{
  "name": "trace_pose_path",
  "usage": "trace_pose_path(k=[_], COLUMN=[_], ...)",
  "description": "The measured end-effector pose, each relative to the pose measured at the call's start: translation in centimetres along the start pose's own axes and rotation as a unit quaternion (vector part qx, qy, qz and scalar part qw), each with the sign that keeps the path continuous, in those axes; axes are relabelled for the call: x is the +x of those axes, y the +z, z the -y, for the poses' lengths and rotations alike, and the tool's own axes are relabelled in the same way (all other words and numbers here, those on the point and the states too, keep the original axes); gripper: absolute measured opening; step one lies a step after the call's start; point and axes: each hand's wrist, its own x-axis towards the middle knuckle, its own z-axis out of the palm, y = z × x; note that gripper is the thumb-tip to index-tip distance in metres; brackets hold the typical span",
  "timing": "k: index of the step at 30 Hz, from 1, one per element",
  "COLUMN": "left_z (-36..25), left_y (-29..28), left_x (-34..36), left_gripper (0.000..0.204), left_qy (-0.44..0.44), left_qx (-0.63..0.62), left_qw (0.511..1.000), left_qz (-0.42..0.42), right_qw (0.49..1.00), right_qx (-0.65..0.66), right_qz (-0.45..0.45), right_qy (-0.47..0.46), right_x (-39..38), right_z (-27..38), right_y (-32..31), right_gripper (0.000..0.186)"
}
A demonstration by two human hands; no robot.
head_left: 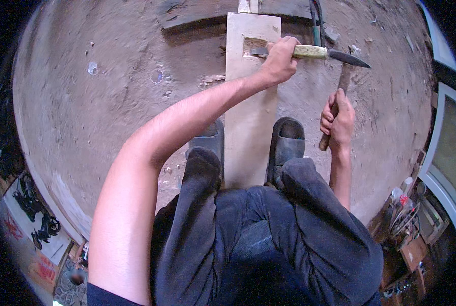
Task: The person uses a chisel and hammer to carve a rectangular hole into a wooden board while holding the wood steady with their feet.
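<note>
A long pale wooden board [249,107] runs away from me between my feet. Cut into its far part is a rectangular recess [253,45] with rough, splintered wood inside. My left hand [281,60] is wrapped round a chisel [310,52] with a worn pale handle; its metal blade lies over the recess, pointing left. Lower and to the right, my right hand [338,116] grips the wooden handle of a hammer [344,79]. The dark, tapered hammer head is right beside the chisel's butt end; whether they touch, I cannot tell.
The bare, dusty floor [110,76] carries small chips and debris. A dark plank [192,21] lies crosswise at the far end, near a tool with dark, looped handles [316,23]. My sandalled feet flank the board. Assorted tools [404,214] crowd the right side beside a white frame [439,137].
</note>
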Motion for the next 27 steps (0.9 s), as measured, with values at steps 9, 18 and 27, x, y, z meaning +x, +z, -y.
trace_pose_path(k=[9, 18, 27], left_z=[-0.4, -0.5, -0.4], left_y=[-0.3, 0.2, 0.3], left_x=[-0.3, -0.2, -0.1], left_gripper=[0.029, 0.028, 0.026], left_qy=[0.001, 0.000, -0.001], left_qx=[0.000, 0.007, 0.014], left_qw=[1.000, 1.000, 1.000], left_qz=[0.018, 0.018, 0.017], right_qw=[0.996, 0.998, 0.992], right_qx=[0.080, 0.022, 0.128], right_qz=[0.013, 0.035, -0.022], right_qy=[0.045, 0.037, -0.001], right_x=[0.6, -0.2, 1.0], right_z=[0.5, 0.1, -1.3], right_y=[-1.8, -1.3, -1.6], right_gripper=[0.039, 0.035, 0.035])
